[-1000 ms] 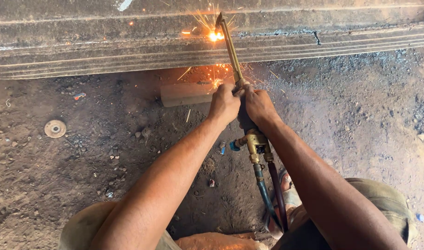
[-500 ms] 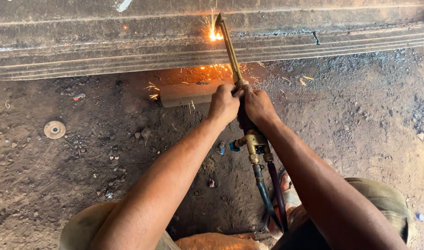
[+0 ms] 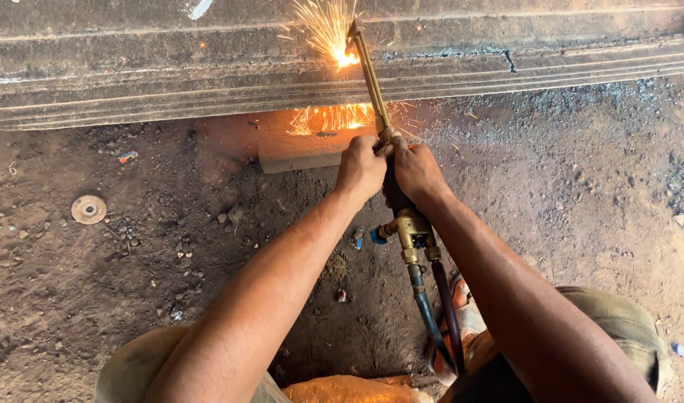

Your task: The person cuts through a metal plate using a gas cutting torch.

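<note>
The left hand [image 3: 361,170] and the right hand [image 3: 417,173] sit side by side at the centre of the frame, both closed in a tight grip around the handle of a cutting torch [image 3: 372,82]. Its thin brass tube runs up from the hands to the upper middle of the frame, where the tip meets a long steel beam [image 3: 170,82] and throws sparks [image 3: 327,26]. Below the hands hang brass valves [image 3: 411,233] and two hoses [image 3: 435,313], one dark, one reddish, running down toward the person's lap.

The torch looks rigid and fairly light, though the hoses probably drag on its tail end. The tube near the tip is likely very hot, so the handle just above the valves seems the safe place to hold.

The beam stretches across the whole top of the frame, dark and scaly. Beneath it lies a bare dirt floor [image 3: 581,209] strewn with small stones, with a flat block [image 3: 301,153] under the sparks and a round metal disc [image 3: 88,210] at the left.
</note>
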